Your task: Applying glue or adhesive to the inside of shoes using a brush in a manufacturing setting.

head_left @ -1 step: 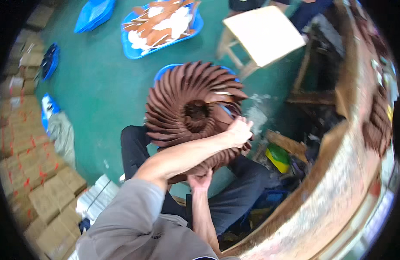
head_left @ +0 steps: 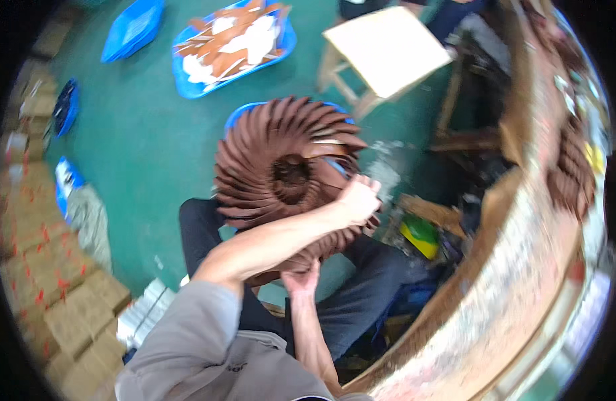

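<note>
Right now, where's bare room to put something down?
The pale stool top looks bare; so does green floor between the grey cloth and ringed brown pieces. It's crowded beside the right knee, around the yellow-and-green thing.

1. Bright in here: light spreads widely over the green floor (head_left: 141, 154), though I can't see its source.
2. The stool (head_left: 388, 50) glares nearly white across its top, corner to corner.
3. Pale sheen streaks the workbench (head_left: 482, 314); deep shadow sits under its left edge.
4. Blur softens the left hand (head_left: 358, 199) and brown blades (head_left: 248, 154).
5. Outward, the workbench bows into black corners.
</note>
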### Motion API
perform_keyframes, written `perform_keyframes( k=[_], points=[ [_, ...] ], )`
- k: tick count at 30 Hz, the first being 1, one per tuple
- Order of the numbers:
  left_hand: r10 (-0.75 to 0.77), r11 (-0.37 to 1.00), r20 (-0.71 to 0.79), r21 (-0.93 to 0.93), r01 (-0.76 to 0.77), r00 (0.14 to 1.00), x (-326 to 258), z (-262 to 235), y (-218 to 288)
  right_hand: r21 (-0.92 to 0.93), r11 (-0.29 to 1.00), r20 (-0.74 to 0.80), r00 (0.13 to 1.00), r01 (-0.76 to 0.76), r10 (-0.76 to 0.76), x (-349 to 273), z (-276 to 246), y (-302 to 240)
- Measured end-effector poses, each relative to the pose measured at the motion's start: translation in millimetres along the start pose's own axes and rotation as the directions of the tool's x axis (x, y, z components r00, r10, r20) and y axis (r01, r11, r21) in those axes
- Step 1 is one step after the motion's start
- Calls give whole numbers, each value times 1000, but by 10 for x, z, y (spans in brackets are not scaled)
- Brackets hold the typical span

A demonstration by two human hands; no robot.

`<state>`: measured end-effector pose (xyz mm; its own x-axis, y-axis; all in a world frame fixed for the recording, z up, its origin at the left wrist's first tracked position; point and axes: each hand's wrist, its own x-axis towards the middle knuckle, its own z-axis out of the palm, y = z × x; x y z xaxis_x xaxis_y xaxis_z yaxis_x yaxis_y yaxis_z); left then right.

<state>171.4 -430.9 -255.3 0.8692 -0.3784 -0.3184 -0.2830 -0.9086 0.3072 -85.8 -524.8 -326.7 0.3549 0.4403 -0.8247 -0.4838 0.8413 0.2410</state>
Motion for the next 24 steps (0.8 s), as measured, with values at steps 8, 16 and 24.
perform_keyframes(
  k=[8, 16, 24],
  points=[
    [1, 918, -833, 220, 331, 553, -1750, -2854, 751, -251, 910, 301, 920, 331, -252, -1680, 1775, 308],
    [-15, 986, -962, -60, -156, 272, -1947, -3169, 1902, -169, -293, 536, -162, 941, -829, -3999, 2242, -1050],
    [-26, 832, -460, -502, -236, 887, 386, -1331, 3557, -667, -519, 381, -355, 535, -854, -4246, 1003, -3185]
  ],
)
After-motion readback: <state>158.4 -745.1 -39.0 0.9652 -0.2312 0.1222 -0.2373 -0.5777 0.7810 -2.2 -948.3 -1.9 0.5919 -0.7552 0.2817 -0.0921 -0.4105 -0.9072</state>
